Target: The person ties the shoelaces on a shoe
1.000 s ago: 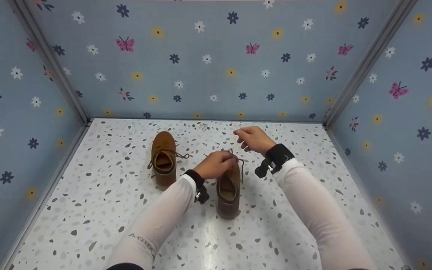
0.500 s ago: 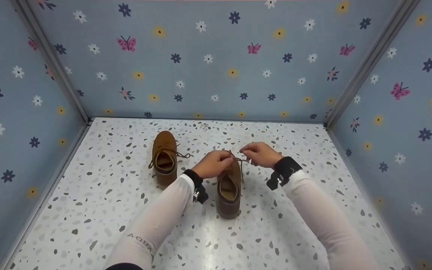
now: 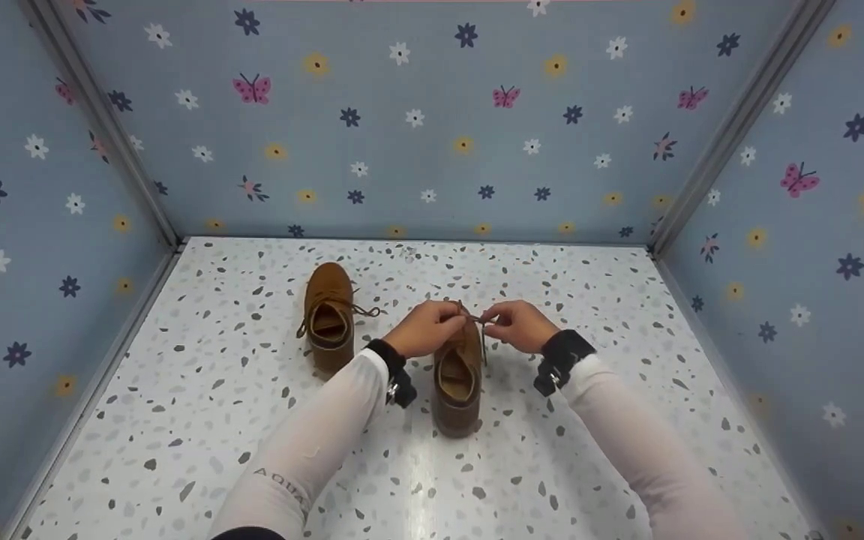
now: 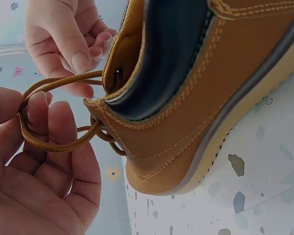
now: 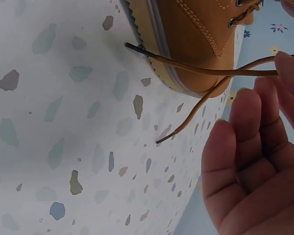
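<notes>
A brown lace-up ankle boot [image 3: 456, 416] stands on the speckled surface, toe facing away. At its front, my left hand [image 3: 426, 328] pinches the shoelace [image 4: 59, 147] between thumb and fingertips, where the strands meet in a loop above the eyelets. My right hand [image 3: 525, 327] is just right of the toe, pinching a lace with thumb and forefinger. In the right wrist view, two loose lace ends [image 5: 201, 71] trail past the boot's side to dark tips, and the other fingers of that hand are loosely curled below.
A matching brown boot [image 3: 328, 281] stands to the left, its laces loose at the sides. The white speckled surface [image 3: 199, 420] meets blue flowered panels [image 3: 432, 97] at the back and both sides, with grey metal posts [image 3: 113, 127] at the corners.
My right hand has come down and nearer to the boot, from hovering off to pinching the lace. The left hand keeps its pinch in nearly the same spot.
</notes>
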A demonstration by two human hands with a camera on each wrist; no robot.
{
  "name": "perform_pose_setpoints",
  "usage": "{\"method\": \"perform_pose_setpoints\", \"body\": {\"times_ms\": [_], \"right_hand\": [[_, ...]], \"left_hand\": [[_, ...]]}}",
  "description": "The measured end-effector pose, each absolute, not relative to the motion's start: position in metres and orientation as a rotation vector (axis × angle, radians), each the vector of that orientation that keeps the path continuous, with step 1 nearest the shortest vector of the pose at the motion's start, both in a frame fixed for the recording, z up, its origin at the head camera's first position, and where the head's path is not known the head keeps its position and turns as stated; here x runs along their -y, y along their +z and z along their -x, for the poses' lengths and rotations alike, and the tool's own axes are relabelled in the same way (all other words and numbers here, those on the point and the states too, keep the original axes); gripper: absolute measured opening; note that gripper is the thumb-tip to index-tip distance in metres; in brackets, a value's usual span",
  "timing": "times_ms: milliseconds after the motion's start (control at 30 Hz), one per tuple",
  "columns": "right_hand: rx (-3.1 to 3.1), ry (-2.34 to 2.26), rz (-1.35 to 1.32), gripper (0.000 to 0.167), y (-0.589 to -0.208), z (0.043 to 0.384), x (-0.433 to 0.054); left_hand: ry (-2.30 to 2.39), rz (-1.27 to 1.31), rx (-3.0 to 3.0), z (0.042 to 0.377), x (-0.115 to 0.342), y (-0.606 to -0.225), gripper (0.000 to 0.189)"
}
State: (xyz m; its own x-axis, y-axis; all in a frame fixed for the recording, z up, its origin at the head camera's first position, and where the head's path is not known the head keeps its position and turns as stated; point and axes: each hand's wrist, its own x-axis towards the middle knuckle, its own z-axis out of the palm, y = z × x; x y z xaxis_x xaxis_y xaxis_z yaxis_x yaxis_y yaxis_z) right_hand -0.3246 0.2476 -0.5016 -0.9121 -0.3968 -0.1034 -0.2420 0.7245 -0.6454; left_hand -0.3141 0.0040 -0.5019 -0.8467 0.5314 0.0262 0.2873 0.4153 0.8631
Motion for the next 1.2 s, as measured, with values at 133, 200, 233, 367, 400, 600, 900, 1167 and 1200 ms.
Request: {"method": "perform_pose_setpoints", "body": {"times_ms": [133,200,233,367,400,600,900,1167,1200], "right_hand": [[-2.731,-0.967,0.496,0.017,-0.503,0.324,-0.247],[-2.748,-0.955,0.492,0.017,-0.502,0.324,-0.249],[-2.755,-0.949,0.490,0.017,-0.502,0.324,-0.250],[-2.761,-0.947,0.497,0.016,-0.495,0.322,-0.257],[-2.758,-0.953,0.502,0.016,-0.493,0.322,-0.259],[-2.721,-0.994,0.514,0.015,-0.475,0.318,-0.269],[-2.443,-1.336,0.323,0.021,-0.461,0.311,-0.280],[-2.118,-1.699,0.191,0.015,-0.461,0.303,-0.274],[-2.097,-1.724,0.194,0.015,-0.462,0.301,-0.273]], "left_hand": [[1.411,-0.698,-2.422,0.314,-0.004,-0.503,0.029],[1.423,-0.687,-2.419,0.315,-0.004,-0.503,0.030],[1.429,-0.678,-2.418,0.315,-0.004,-0.504,0.030],[1.456,-0.646,-2.418,0.316,-0.002,-0.504,0.031],[1.461,-0.638,-2.420,0.316,-0.002,-0.504,0.031],[1.458,-0.620,-2.452,0.317,0.004,-0.505,0.032],[1.466,-0.625,-2.462,0.317,0.009,-0.509,0.030],[1.539,-0.544,-2.503,0.317,0.008,-0.509,0.017],[1.542,-0.540,-2.505,0.317,0.008,-0.508,0.016]]}}
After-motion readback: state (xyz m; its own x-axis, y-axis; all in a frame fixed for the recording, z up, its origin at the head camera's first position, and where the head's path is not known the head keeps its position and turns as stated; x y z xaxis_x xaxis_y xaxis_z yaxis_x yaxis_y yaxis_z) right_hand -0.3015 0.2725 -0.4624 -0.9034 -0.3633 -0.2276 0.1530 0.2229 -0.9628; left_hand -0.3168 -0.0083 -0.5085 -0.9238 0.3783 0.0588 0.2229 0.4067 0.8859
